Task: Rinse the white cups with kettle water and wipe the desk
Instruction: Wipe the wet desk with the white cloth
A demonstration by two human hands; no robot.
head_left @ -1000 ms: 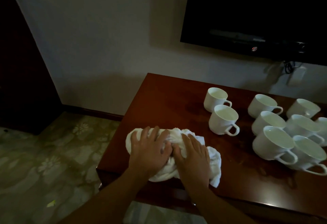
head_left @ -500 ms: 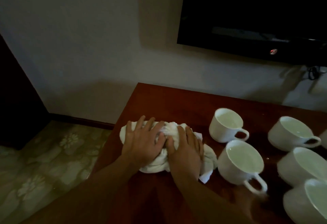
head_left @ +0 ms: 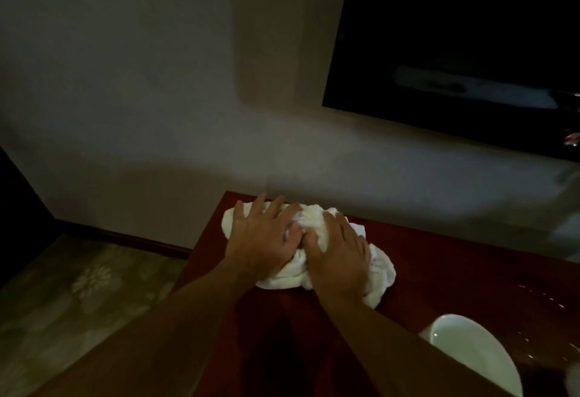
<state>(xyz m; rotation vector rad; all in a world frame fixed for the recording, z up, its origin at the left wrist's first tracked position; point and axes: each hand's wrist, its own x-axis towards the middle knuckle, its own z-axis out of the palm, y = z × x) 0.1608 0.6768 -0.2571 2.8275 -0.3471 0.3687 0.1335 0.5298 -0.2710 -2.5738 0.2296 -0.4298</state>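
Observation:
A bunched white towel lies on the dark red wooden desk, near its far left corner by the wall. My left hand presses flat on the towel's left part, fingers spread toward the wall. My right hand presses on the towel's right part, fingers straight. One white cup shows at the lower right, partly behind my right forearm. Small water drops glint on the desk to the right of the towel.
A black television hangs on the wall above the desk's right side. The desk's left edge drops to a patterned green floor. A dark piece of furniture stands at the far left.
Both hands have pushed the towel away from me, from the desk's near edge to its far left corner. The view has closed in, and most cups have left the frame.

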